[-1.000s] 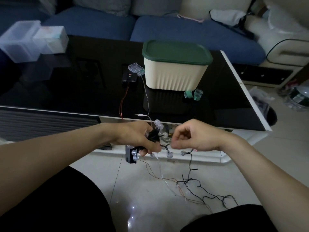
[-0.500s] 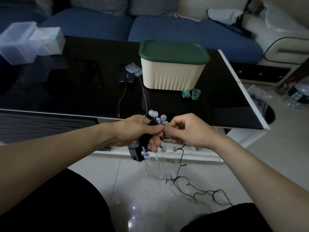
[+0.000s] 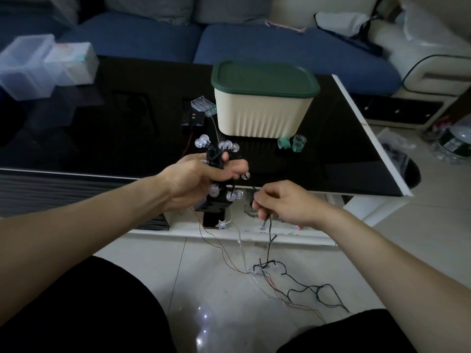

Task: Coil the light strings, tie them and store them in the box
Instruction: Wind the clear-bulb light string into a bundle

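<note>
Before the table's near edge, above the floor:
Light string bundle [image 3: 219, 171]: coiled black wire with clear round bulbs, long axis roughly upright, bulbs sticking out above and below the fist.
Left hand [image 3: 201, 179]: fingers curled tight round the bundle.
Right hand [image 3: 283, 202]: just right of the bundle and lower, fingertips pinching the loose black wire [image 3: 269, 238], which hangs straight down.
Floor [image 3: 395, 250]: remaining black wire lies tangled with thin red and clear wires.
Box [image 3: 262, 113]: cream, ribbed, green lid on, toward the table's far right; contents hidden.
Battery packs [image 3: 197, 114]: one clear, one black, just left of the box.
Green rings [image 3: 291, 143]: two, at the box's near right corner.
Clear containers [image 3: 43, 64]: table's far left corner; contents cannot be told.
</note>
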### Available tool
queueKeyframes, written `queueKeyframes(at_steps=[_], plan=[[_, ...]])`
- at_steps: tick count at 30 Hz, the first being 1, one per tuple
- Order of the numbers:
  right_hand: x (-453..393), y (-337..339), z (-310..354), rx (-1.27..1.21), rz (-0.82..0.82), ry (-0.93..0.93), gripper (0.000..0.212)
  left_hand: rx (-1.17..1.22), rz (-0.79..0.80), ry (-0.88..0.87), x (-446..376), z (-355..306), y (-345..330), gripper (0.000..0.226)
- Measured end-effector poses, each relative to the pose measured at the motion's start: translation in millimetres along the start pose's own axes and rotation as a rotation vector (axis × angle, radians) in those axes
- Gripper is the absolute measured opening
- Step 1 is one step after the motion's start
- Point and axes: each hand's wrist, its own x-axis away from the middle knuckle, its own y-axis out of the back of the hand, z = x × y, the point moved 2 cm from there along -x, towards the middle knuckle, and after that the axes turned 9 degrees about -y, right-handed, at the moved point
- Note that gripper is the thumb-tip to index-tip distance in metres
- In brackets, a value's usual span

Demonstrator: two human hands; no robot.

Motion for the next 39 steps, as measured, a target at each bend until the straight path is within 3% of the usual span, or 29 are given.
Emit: queueKeyframes(at_steps=[3, 9, 14, 18, 22, 28, 32, 39], plan=[[2, -1, 6, -0.045, -0.037, 0.020, 0.029, -0.083, -0.004, 0.006, 0, -1, 2, 0.030], [6, -5, 21, -0.132, -0.131, 0.179, 0.025, -0.033, -0.022, 0.006, 0, 1, 4, 0.038], [5, -11, 25, -0.085, -0.179, 0.234, 0.042, -0.107, 0.046, 0.054, 1, 7, -2, 0.041], [5, -17, 27, -0.031, -0.128, 0.193, 0.037, 0.075, -0.001, 0.188, 4, 4, -3, 0.016], [4, -18, 23, 0.009, -0.101, 0.145, 0.030, 0.059, 0.000, 0.153, 6, -2, -3, 0.006], [2, -13, 18, 0.097, -0.115, 0.091, 0.035, -0.036, 0.049, 0.123, 4, -2, -1, 0.014], [3, -11, 9, 0.019, 0.004, -0.026, 0.041, -0.042, 0.018, 0.119, 2, 0, 1, 0.019], [11, 4, 0, -0.016, 0.105, -0.162, 0.051, -0.054, -0.264, 0.029, -7, 4, 14, 0.024]])
